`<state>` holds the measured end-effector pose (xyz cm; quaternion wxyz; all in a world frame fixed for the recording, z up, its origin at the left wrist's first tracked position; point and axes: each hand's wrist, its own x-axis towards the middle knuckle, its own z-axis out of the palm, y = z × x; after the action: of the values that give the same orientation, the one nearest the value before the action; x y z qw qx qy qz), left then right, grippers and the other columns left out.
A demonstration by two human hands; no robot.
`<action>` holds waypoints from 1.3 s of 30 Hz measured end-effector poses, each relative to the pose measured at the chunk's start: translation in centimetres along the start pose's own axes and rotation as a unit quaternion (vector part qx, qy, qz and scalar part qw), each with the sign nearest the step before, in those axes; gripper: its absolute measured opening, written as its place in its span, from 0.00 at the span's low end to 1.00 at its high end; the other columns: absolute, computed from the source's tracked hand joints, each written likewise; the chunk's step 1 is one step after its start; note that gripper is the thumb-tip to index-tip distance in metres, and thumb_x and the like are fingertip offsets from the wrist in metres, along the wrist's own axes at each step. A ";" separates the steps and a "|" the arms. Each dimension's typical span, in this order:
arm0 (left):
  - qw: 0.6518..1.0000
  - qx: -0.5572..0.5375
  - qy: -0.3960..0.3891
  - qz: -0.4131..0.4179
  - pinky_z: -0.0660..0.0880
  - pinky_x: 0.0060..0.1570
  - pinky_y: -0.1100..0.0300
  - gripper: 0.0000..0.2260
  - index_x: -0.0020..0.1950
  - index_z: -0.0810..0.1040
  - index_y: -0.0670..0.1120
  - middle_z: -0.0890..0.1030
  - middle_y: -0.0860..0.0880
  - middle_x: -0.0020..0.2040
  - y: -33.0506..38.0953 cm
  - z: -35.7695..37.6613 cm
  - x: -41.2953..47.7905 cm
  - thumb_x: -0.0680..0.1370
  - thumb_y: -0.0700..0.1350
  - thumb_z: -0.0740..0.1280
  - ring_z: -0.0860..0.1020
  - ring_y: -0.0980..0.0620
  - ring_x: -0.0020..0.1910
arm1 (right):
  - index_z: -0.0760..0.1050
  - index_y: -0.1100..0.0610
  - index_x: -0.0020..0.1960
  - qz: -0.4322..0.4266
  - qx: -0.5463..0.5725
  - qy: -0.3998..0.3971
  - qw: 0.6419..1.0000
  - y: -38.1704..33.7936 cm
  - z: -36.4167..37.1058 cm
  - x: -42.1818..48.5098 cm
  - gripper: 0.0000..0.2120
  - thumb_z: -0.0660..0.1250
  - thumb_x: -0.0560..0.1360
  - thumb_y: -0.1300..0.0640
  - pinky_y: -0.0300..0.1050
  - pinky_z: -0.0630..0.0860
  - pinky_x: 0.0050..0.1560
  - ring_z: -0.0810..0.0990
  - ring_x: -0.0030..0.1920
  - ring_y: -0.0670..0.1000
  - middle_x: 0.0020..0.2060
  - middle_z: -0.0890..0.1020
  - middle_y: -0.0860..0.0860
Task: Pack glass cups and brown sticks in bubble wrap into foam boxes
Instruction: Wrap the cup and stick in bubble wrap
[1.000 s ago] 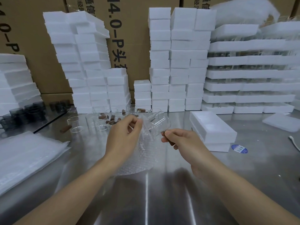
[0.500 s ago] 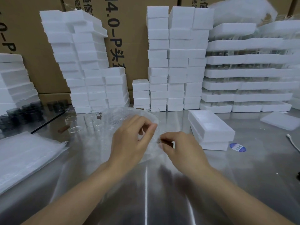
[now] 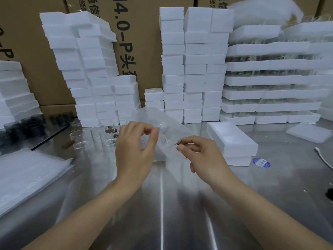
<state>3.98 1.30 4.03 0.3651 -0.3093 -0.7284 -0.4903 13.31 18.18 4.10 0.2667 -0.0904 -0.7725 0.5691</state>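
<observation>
Far left edge of the frame: a stack of white foam blocks (image 3: pixel 12 87), cut off by the border. Just below it, a cluster of dark tinted cups (image 3: pixel 23 127). Lower left: a flat pile of translucent sheets (image 3: pixel 27 177) lying on the steel table (image 3: pixel 162 204). Left of centre: several clear glass cups (image 3: pixel 79 141) standing upright on the table, a loose brown stick (image 3: pixel 68 143) lying just beside them. Behind these, a tall, unevenly piled foam stack (image 3: pixel 81 69) against printed cardboard cartons (image 3: pixel 144 42). Centre of the frame, raised above the table: left hand (image 3: pixel 133 152), fingers curled, thumb and forefinger pinching the upper part of a bubble wrap sheet (image 3: pixel 158 118). Inside the wrap, between the two hands, a glass cup (image 3: pixel 164 138), tilted and only faintly visible (blurred by the plastic). Just right of it: right hand (image 3: pixel 203 154), fingers curled, thumb and forefinger pinching a small brown stick (image 3: pixel 180 146) at the wrap's right edge, most of the stick hidden by the fingertips. Behind the hands, upper centre: neat white foam towers (image 3: pixel 194 65) reaching almost to the top of the frame. Right of centre, on the table near the right hand: two closed foam boxes (image 3: pixel 232 139), one on top of the other, and a round blue sticker (image 3: pixel 261 162) just beside them. Upper right: long foam trays (image 3: pixel 270 80) in layers, glassware dimly visible between them. Far right: a flat foam lid (image 3: pixel 310 131) and a white cable (image 3: pixel 322 157) on the table.
</observation>
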 end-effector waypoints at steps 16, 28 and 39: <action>0.996 -0.085 0.032 -0.002 0.69 0.67 0.55 0.09 0.62 0.76 0.61 0.75 0.63 0.62 0.1 -1.0 0.8 0.83 0.53 0.66 0.73 0.53 0.66 | 0.76 0.54 0.51 -0.011 -0.050 -0.014 0.999 -0.1 0.8 -0.5 0.03 0.65 0.84 0.57 0.33 0.69 0.25 0.76 0.21 0.51 0.42 0.82 0.43; 0.936 -0.232 -0.035 -0.263 0.71 0.53 0.63 0.20 0.65 0.76 0.59 0.78 0.56 0.63 -2.4 -1.2 2.1 0.74 0.54 0.72 0.79 0.61 0.57 | 0.75 0.56 0.58 0.063 0.100 -0.080 0.990 -1.3 0.3 -0.5 0.05 0.64 0.85 0.55 0.33 0.72 0.28 0.71 0.22 0.47 0.51 0.88 0.42; 0.932 0.195 -0.304 -0.008 0.66 0.35 0.58 0.20 0.42 0.70 0.58 0.78 0.58 0.38 -1.5 -0.1 -0.9 0.72 0.74 0.65 0.75 0.60 0.36 | 0.76 0.58 0.58 0.122 0.081 -0.040 0.988 -0.8 0.8 -0.3 0.05 0.64 0.85 0.57 0.42 0.70 0.32 0.71 0.20 0.47 0.47 0.88 0.48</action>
<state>3.26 0.63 2.58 0.1754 -0.3604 -0.8884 -0.2238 13.24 17.10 4.58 0.1709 -0.1395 -0.7171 0.6611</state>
